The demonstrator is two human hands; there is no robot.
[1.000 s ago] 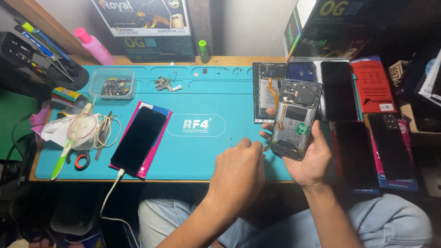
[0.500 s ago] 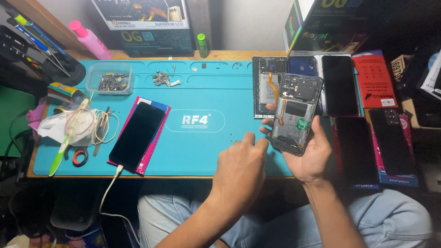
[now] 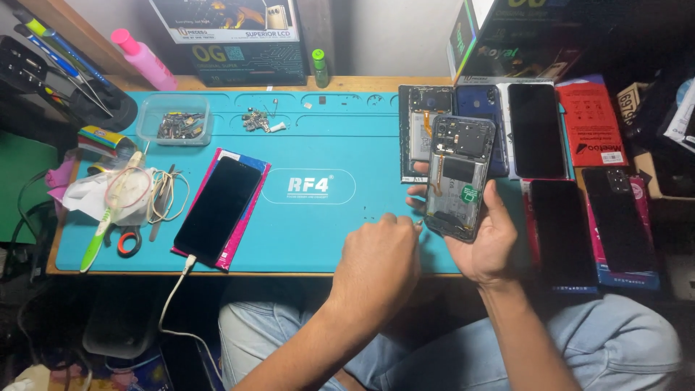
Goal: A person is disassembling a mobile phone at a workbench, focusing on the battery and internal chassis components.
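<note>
Right hand (image 3: 486, 235) holds opened phone (image 3: 458, 176); left hand (image 3: 378, 262) rests on mat (image 3: 311, 232).

Single head-worn view, looking steeply down from above the seated person's lap onto the table (image 3: 217, 269). Faces toward the back wall. Close range: teal mat (image 3: 311, 217) fills mid-frame, knees at bottom edge.
</note>
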